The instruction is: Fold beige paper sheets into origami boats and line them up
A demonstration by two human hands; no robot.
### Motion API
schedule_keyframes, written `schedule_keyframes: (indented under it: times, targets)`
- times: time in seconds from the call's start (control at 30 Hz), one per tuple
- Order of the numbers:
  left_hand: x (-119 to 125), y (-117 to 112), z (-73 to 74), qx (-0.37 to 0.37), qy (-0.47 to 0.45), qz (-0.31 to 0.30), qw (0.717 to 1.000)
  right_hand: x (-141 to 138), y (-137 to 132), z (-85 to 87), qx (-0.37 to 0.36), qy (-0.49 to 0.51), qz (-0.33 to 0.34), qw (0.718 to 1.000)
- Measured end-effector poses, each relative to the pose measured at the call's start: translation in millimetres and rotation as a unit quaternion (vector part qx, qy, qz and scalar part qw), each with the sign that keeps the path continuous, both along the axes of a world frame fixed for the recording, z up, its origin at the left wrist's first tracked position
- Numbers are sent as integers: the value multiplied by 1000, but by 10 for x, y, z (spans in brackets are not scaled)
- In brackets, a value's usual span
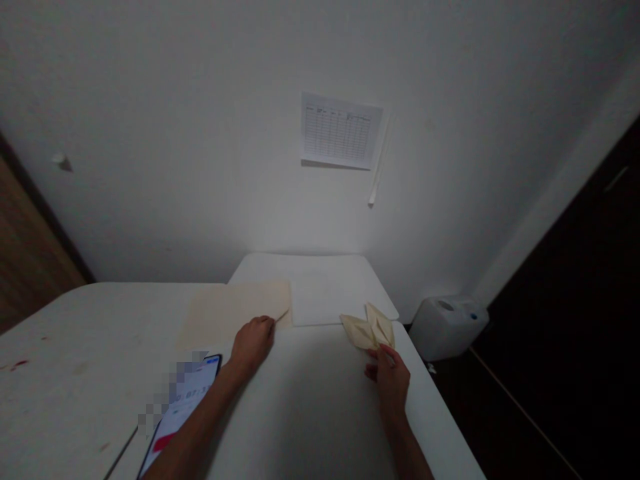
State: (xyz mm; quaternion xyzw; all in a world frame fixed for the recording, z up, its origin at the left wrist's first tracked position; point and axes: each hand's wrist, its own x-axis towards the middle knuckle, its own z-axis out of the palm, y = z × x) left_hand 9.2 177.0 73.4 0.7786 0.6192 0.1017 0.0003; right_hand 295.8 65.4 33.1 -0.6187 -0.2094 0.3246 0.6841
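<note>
My left hand rests on the white table with its fingers curled, pinching the near right corner of a flat cream sheet of paper. My right hand lies further right near the table's right edge, its fingers closed on the lower edge of a folded cream paper figure. Beyond both, a white sheet lies flat on the table.
A phone with a lit screen lies beside my left forearm. A printed table sheet hangs on the white wall. A white plastic container stands on the dark floor right of the table. A wooden panel is at left.
</note>
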Motion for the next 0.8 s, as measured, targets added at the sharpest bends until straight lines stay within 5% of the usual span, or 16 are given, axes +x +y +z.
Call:
schedule_keyframes:
  times: [0.37, 0.5, 0.63, 0.8]
  targets:
    - [26, -134, 63, 42, -13, 23, 999, -162, -162, 217, 43, -57, -15, 997]
    - [10, -118, 89, 55, -12, 34, 998, -284, -239, 291, 66, -72, 30, 995]
    - [-44, -141, 176, 86, -10, 39, 995, -388, -303, 214, 61, -71, 84, 992]
    - [-18, -352, 297, 118, 5, -46, 992, -428, -340, 80, 54, -51, 127, 989]
